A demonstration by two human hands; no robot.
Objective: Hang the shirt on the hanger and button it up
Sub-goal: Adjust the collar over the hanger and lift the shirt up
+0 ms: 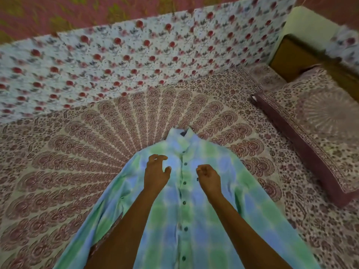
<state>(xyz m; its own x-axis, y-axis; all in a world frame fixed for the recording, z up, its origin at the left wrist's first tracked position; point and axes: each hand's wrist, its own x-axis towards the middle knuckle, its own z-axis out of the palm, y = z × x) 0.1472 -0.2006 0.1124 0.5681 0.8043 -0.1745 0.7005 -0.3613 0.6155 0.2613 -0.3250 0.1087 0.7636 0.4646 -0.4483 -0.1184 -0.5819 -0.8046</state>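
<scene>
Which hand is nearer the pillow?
Right. The right hand is over the shirt on the side toward the pillow; the left hand is beyond the button row.

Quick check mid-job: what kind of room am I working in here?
Most likely a bedroom. The shirt lies on a bed covered with a mandala-print bedsheet, a matching pillow sits at the right, and a floral cloth runs along the far side.

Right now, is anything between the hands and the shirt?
Nothing visible. The left hand and right hand are over the chest of the shirt, one on each side of the button row. Whether they touch the fabric is unclear.
</scene>
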